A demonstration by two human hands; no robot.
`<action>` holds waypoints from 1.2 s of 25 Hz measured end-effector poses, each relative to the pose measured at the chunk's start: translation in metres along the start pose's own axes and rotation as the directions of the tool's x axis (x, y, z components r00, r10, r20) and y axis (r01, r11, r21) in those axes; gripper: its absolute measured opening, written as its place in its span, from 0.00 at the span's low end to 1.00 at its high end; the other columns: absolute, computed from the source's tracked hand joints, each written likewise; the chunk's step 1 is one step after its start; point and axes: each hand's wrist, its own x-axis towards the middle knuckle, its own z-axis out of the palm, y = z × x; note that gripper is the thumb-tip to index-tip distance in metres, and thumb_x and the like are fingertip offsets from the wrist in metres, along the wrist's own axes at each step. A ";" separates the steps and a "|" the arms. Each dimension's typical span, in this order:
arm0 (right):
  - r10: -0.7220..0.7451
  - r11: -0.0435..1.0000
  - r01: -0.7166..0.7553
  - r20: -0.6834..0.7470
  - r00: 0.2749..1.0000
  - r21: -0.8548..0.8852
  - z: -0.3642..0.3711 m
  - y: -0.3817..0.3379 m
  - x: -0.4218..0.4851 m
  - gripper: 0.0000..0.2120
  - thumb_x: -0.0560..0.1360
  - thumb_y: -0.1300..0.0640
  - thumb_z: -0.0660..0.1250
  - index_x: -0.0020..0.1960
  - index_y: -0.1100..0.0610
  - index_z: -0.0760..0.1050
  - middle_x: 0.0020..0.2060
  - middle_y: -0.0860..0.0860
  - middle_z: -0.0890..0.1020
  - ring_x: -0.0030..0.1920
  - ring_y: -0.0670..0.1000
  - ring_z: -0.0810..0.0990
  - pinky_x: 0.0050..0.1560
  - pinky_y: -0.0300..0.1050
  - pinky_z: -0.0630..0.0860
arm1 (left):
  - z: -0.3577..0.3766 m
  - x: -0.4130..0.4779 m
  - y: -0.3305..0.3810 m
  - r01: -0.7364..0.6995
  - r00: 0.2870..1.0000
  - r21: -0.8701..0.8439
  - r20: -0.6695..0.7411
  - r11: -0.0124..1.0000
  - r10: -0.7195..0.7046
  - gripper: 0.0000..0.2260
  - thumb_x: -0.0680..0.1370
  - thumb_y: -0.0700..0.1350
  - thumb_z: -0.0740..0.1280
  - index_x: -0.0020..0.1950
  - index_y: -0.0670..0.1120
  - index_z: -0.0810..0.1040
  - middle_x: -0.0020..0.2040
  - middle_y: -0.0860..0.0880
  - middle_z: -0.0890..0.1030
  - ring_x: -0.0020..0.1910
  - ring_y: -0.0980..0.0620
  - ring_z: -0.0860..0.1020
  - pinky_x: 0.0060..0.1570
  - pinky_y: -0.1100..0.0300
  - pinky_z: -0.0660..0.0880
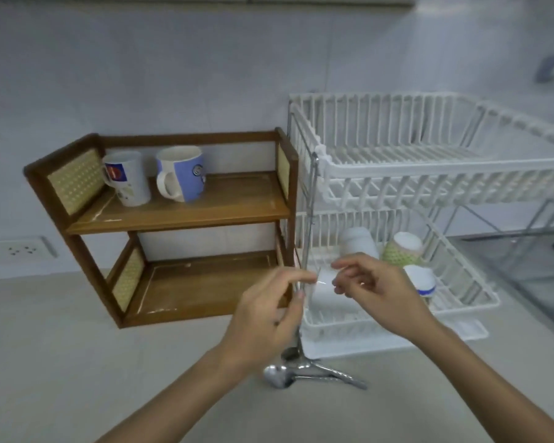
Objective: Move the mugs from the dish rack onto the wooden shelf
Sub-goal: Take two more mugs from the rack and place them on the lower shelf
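**Two bare hands reach toward mugs in the lower tier of a dish rack**

Both forearms stretch forward from the bottom of the view over a pale countertop [77, 362]. The left hand [266, 311] is raised in front of the rack's front-left metal post [307, 238], fingers loosely curled, thumb and forefinger near each other, holding nothing. The right hand [375, 292] hovers at the front of the lower tier, fingers bent and slightly spread, also holding nothing; its fingertips are just above a white mug [330, 298] that lies on its side there. Whether they touch the mug cannot be told, as the picture is blurred.

The white two-tier dish rack [429, 177] stands on the right. Its upper tier is bare. Its lower tier holds four mugs: the one on its side, an upturned white mug [359, 243] behind it, a green-patterned mug [402, 249] beside that, and a white mug with a blue band [421, 281] near the front right edge.

The wooden shelf [179, 215] stands just left of the rack, its right side close against the rack's post. Its top level carries two upright mugs at the left end: a white printed mug [127, 179] and a blue-and-white mug [183, 172]. The right half of that level is open, and the bottom level is bare.

Two metal spoons [288, 375] lie on the counter by the rack's foot, beneath the left wrist.
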 end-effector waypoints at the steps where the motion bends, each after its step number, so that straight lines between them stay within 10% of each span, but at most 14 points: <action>1: 0.018 0.992 -0.019 -0.006 1.000 -0.125 -0.016 0.018 -0.001 0.14 0.74 0.66 0.68 0.47 0.46 0.78 0.37 0.46 0.84 0.43 0.46 0.84 0.42 0.33 0.77 | 0.019 -0.001 0.001 -0.062 0.994 0.016 0.097 0.998 0.060 0.09 0.77 0.39 0.63 0.56 0.46 0.78 0.52 0.53 0.81 0.53 0.59 0.77 0.54 0.70 0.73; 4: 0.155 0.774 -0.030 0.144 0.977 -0.633 -0.055 0.073 0.014 0.12 0.75 0.58 0.67 0.58 0.52 0.77 0.57 0.49 0.80 0.59 0.51 0.78 0.56 0.37 0.73 | 0.082 0.014 -0.001 0.250 0.943 -0.022 0.233 0.968 -0.238 0.11 0.76 0.38 0.65 0.57 0.45 0.77 0.55 0.51 0.81 0.52 0.58 0.76 0.53 0.73 0.70; 6: 0.334 0.470 0.104 0.285 0.898 -0.877 -0.071 0.100 0.029 0.20 0.75 0.54 0.66 0.67 0.52 0.70 0.68 0.51 0.72 0.67 0.54 0.70 0.65 0.48 0.69 | 0.119 0.037 -0.003 0.802 0.596 -0.201 0.210 0.562 -0.775 0.20 0.76 0.40 0.67 0.67 0.45 0.68 0.64 0.47 0.75 0.56 0.52 0.74 0.52 0.64 0.70; 8: 0.480 0.229 0.240 0.324 0.816 -0.943 -0.080 0.115 0.043 0.25 0.75 0.52 0.65 0.70 0.52 0.65 0.69 0.53 0.68 0.68 0.56 0.68 0.65 0.53 0.67 | 0.148 0.054 -0.011 0.938 0.148 -0.337 0.182 0.080 -0.972 0.30 0.75 0.44 0.68 0.73 0.43 0.57 0.70 0.42 0.67 0.62 0.44 0.70 0.56 0.55 0.68; 12: 0.584 0.047 0.317 0.283 0.761 -0.947 -0.077 0.139 0.064 0.30 0.73 0.57 0.70 0.72 0.54 0.63 0.68 0.54 0.68 0.67 0.58 0.70 0.59 0.53 0.72 | 0.184 0.071 -0.031 0.797 -0.160 -0.566 0.134 -0.208 -0.978 0.33 0.74 0.45 0.70 0.74 0.39 0.58 0.71 0.41 0.66 0.66 0.39 0.69 0.60 0.49 0.69; 18: 0.653 -0.287 0.402 0.129 0.746 -0.870 -0.057 0.168 0.074 0.23 0.74 0.58 0.65 0.68 0.58 0.68 0.67 0.59 0.71 0.63 0.66 0.71 0.52 0.56 0.76 | 0.208 0.087 -0.047 0.733 -0.245 -0.641 0.064 -0.228 -0.967 0.38 0.73 0.50 0.72 0.76 0.45 0.54 0.75 0.40 0.60 0.71 0.38 0.65 0.69 0.42 0.65; 23: 0.607 -0.350 0.559 0.272 0.746 -0.752 -0.071 0.173 0.082 0.19 0.72 0.61 0.64 0.63 0.58 0.73 0.62 0.57 0.76 0.56 0.61 0.76 0.31 0.46 0.71 | 0.222 0.086 -0.053 0.703 -0.342 -0.663 0.005 -0.259 -0.940 0.43 0.64 0.52 0.78 0.71 0.42 0.59 0.68 0.38 0.68 0.63 0.38 0.70 0.61 0.48 0.71; 27: 0.565 -0.187 0.520 0.342 0.751 -0.833 -0.101 0.158 0.093 0.38 0.66 0.48 0.73 0.72 0.55 0.62 0.59 0.52 0.77 0.53 0.55 0.79 0.38 0.43 0.73 | 0.224 0.084 -0.054 0.799 -0.301 -0.566 -0.086 -0.203 -0.950 0.44 0.64 0.54 0.78 0.70 0.39 0.59 0.66 0.38 0.70 0.61 0.40 0.72 0.56 0.51 0.71; 30: 0.506 0.170 0.287 0.333 0.795 -0.943 -0.134 0.139 0.099 0.46 0.56 0.37 0.73 0.68 0.51 0.61 0.50 0.49 0.78 0.49 0.53 0.78 0.39 0.43 0.69 | 0.213 0.091 -0.052 0.774 -0.171 -0.623 -0.036 -0.111 -0.985 0.42 0.64 0.52 0.78 0.70 0.40 0.62 0.63 0.39 0.74 0.56 0.41 0.75 0.53 0.52 0.74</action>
